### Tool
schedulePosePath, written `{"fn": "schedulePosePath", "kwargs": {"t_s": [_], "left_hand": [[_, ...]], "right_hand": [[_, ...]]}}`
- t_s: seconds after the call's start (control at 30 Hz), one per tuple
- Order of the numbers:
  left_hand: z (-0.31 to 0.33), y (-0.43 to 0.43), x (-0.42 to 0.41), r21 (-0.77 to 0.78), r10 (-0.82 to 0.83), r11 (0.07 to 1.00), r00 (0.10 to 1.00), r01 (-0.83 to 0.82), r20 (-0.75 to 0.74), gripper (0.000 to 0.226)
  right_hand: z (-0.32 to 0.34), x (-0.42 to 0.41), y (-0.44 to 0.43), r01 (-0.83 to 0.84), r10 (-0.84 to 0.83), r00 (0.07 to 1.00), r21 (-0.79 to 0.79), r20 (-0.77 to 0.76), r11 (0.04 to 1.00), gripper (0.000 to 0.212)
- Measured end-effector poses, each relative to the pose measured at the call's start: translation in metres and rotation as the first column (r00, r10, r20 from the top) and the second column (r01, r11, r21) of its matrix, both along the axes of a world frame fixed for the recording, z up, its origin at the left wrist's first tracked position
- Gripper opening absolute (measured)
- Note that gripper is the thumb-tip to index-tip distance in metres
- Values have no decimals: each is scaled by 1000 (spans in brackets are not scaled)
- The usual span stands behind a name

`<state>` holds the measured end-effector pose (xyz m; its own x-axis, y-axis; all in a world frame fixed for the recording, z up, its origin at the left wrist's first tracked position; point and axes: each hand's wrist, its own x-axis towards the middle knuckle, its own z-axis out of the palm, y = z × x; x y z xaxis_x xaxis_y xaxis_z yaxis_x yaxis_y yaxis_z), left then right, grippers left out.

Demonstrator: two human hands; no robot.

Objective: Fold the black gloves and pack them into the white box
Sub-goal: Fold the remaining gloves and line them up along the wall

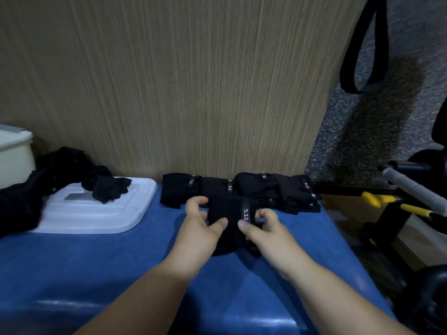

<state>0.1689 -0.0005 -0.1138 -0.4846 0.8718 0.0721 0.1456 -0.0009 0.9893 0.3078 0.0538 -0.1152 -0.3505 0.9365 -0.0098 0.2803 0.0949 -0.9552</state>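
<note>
Blue padding, smooth and slightly glossy, covers the bench (96, 262); a pale wood-grain panel (169, 81) stands upright along its far edge.

Black fabric glove (226, 213), soft and matte, bunched into a compact bundle near the middle of the bench, crossed by a dark strap (246, 211) printed "5.11" in white.

Folded gloves (261, 186), black, several squared bundles with small white-lettered tabs, lined up side by side against the panel just behind the held glove.

White lid (101, 213), flat plastic with rounded corners and moulded ridges, lying on the bench to the left. Loose gloves (72, 170), a crumpled black heap, rest partly on it and spill off its left side.

White box (14, 155), rounded plastic wall, cut off at the far left edge behind the heap; its inside is out of sight, so contents cannot be told.

Left hand (200, 223): grip closed round the bundle's left side, thumb on top, fingers curled behind.

Right hand (263, 228): grip pinching the right side at the strap, thumb pressed beside the lettering.
</note>
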Motion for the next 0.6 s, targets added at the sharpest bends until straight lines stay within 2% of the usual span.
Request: {"fn": "schedulePosePath", "kwargs": {"t_s": [0.07,0.1,0.23,0.33,0.43,0.6], "left_hand": [[4,6,-1,59,6,998,998,-10,58,44],[6,10,-2,78,7,997,997,-13,80,44],[17,28,-11,116,-1,993,989,-17,151,45],[25,45,-20,120,1,993,996,-12,91,47],[30,63,-30,107,22,994,1000,-22,-1,50],[27,89,-44,59,39,998,992,-32,-120,41]], "right_hand": [[3,-9,4,-18,-28,963,-168,-267,986,21],[4,-14,7,-17,-47,943,-190,-329,982,23],[7,-33,29,105,-148,920,-136,-364,985,30],[14,-43,45,175,-182,943,-49,-278,983,33],[27,-52,60,208,-196,975,117,-106,971,40],[39,-66,77,177,-259,949,377,179,909,49]]}}
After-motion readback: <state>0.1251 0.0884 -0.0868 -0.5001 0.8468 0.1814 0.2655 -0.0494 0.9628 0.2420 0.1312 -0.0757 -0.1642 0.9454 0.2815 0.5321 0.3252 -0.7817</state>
